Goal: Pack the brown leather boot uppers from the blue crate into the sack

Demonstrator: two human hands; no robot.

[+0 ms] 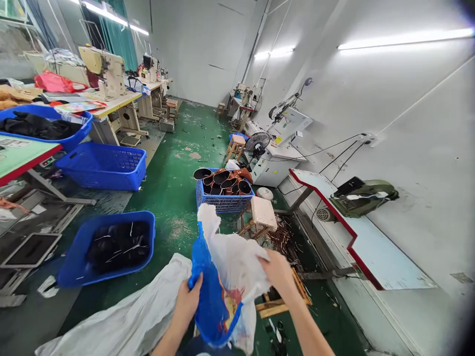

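Observation:
Near the bottom centre, a blue and white plastic bag [211, 296] with a coloured print hangs between my two hands. My left hand [188, 296] is closed on the bag's blue edge. On the other side, my right hand [276, 269] grips the white part of the bag, its fingertips partly hidden by the plastic. The bag's mouth faces toward me, with a blue rim at the bottom. A large white cloth or sack [148, 301] lies to the left, beside my left forearm.
A blue crate [224, 202] of brown and black pieces stands ahead, beside a wooden stool [263, 212]. Blue tubs [148, 247] and a blue basket [100, 180] are at left. Sewing machines [107, 69] line the left. A red-edged table [389, 252] is at right.

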